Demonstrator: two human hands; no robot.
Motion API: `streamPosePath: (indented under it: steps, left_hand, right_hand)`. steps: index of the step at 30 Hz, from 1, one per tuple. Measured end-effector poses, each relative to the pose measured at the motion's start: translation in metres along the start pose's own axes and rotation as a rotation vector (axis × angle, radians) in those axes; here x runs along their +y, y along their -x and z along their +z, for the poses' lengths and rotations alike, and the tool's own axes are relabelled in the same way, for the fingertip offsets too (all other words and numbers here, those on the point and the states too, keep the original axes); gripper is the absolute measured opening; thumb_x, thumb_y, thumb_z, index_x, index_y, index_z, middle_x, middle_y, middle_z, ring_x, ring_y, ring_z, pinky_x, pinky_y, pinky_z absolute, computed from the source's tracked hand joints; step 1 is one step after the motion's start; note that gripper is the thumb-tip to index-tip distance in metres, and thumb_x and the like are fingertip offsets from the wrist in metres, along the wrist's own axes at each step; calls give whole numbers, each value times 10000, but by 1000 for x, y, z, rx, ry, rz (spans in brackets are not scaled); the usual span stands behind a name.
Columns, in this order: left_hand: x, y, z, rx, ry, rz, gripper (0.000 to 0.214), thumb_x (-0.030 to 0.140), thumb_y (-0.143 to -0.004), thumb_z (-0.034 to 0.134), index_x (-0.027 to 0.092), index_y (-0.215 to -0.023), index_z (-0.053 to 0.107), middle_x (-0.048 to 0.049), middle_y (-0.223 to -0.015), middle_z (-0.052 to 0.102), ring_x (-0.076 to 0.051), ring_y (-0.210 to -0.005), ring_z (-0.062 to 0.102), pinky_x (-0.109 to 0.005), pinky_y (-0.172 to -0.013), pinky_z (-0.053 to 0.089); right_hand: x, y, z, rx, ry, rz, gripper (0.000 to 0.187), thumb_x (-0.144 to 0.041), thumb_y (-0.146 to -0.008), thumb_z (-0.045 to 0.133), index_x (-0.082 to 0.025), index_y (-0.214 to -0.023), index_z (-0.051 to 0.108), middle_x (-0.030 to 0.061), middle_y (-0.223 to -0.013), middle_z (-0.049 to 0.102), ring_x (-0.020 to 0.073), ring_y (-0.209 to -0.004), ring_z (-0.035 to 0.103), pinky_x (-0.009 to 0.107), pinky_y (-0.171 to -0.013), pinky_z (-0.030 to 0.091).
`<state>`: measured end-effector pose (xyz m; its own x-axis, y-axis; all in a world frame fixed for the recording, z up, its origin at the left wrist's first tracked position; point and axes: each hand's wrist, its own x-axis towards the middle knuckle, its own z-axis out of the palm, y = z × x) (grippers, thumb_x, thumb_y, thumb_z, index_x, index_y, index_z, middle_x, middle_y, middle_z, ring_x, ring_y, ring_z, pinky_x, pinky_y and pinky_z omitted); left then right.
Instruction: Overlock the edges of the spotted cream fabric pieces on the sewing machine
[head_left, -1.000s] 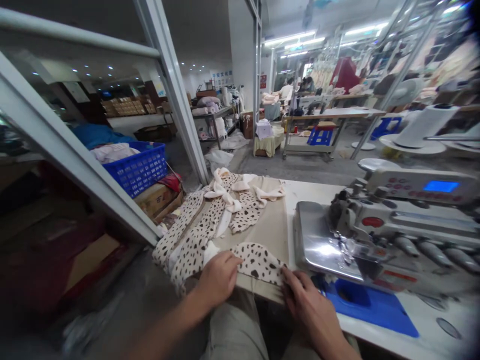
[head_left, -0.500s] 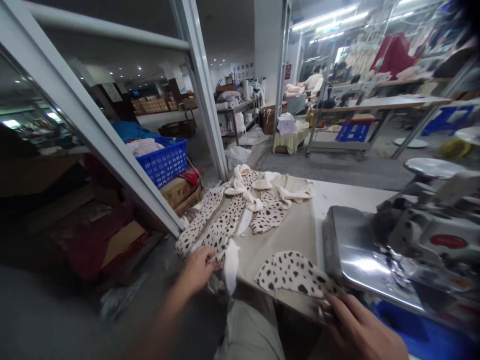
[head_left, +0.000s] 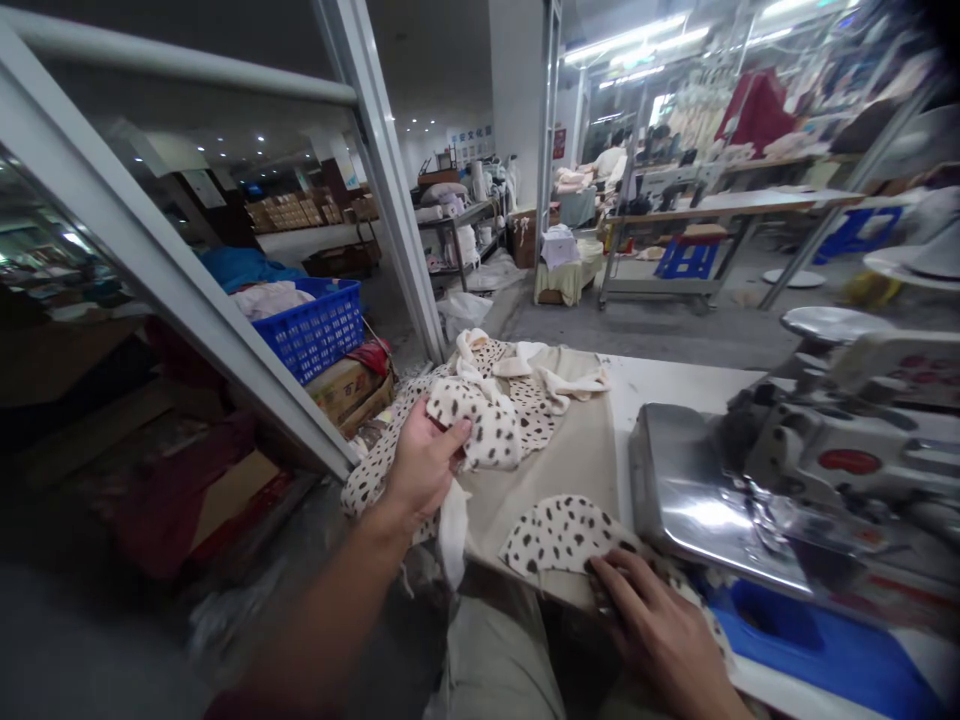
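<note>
My left hand is closed on a white, dark-spotted fabric piece, lifted over a pile of similar pieces on the table's left side. My right hand has its fingers bent over the near edge of another spotted fabric piece, which lies curved on the beige cloth at the table's front edge. Its thumb is hidden. White strips of fabric lie twisted across the pile, and a white strip hangs over the front edge beside my left wrist.
A sewing machine with a shiny metal bed stands to the right, above a blue plastic tray. A metal frame post rises beyond the table. A blue basket with cloth sits on cardboard boxes at left.
My left hand has risen from the table's left edge and moved forward with a spotted piece in it. My right hand has shifted left along the other piece's near edge.
</note>
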<state>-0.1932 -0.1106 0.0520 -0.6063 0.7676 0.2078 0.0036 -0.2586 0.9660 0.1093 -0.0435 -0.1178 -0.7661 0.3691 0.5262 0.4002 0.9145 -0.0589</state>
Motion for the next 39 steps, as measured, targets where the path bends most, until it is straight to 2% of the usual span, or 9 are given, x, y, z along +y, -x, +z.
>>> streamPosePath:
  steps: [3,6,12,18,25,28,31,34,39]
  left_hand:
    - [-23,13,0,77,-135,13,745,342,-831,685,254,-1454,287,-114,-1310,626,-219,-1092,670,-346,-906,566]
    - [-53,32,-23,144,-650,78,751,218,-843,639,240,-1501,278,-133,-1350,578,-256,-1193,608,-392,-997,522]
    - [-60,54,-26,-120,-1452,378,539,73,-795,628,226,-1311,593,-153,-1493,410,-381,-1328,400,-573,-1094,359]
    - [-54,24,-17,-942,-1328,305,279,140,-860,634,212,-1126,676,-94,-1195,660,-255,-1155,558,-425,-1040,390]
    - [-44,-2,-10,-1113,-1134,213,87,248,-834,737,180,-792,701,-33,-808,708,-196,-887,645,-319,-880,450]
    - [-28,10,16,-1094,-838,102,225,378,-932,622,161,-919,680,-22,-808,702,-128,-719,627,-221,-674,462]
    - [-23,32,51,-858,-461,-137,333,471,-914,629,139,-907,649,-1,-702,636,-102,-591,541,-203,-558,407]
    - [-29,49,82,-674,-402,-163,319,467,-867,688,149,-872,665,-6,-751,646,-113,-656,552,-212,-606,424]
    - [-39,54,111,-660,-539,-107,256,431,-857,691,176,-881,702,-14,-791,688,-142,-696,593,-230,-629,446]
  right_hand:
    - [-4,-4,-7,-16,-25,33,415,-126,-830,498,-190,-1210,653,113,-1207,656,193,-929,692,262,-783,571]
    - [-13,-11,-18,-20,-73,43,412,-97,-815,499,-186,-1185,659,113,-1168,662,193,-925,684,257,-771,559]
    - [-62,-47,-16,-135,-147,-110,353,-70,-872,521,-165,-1192,637,115,-1107,672,177,-785,646,262,-685,524]
    - [-89,-69,10,-175,-68,-68,265,-43,-845,600,-151,-1076,668,103,-967,681,209,-749,640,269,-595,467]
    - [-55,-67,-8,35,-712,597,223,-321,-955,533,-181,-860,678,53,-800,691,193,-732,634,280,-687,465]
    - [-41,-73,-23,158,-1012,945,325,-474,-844,663,-157,-890,720,70,-810,725,209,-719,637,298,-681,477]
    - [-35,-73,-38,201,-1261,1134,408,-500,-742,764,-135,-923,739,55,-752,707,173,-631,584,269,-594,439]
    - [-35,-68,-53,261,-1463,1195,411,-508,-723,798,-140,-883,713,-6,-618,610,101,-507,445,220,-489,335]
    - [-31,-58,-77,323,-1561,1168,418,-518,-725,822,-141,-838,680,-36,-575,538,64,-482,360,192,-461,280]
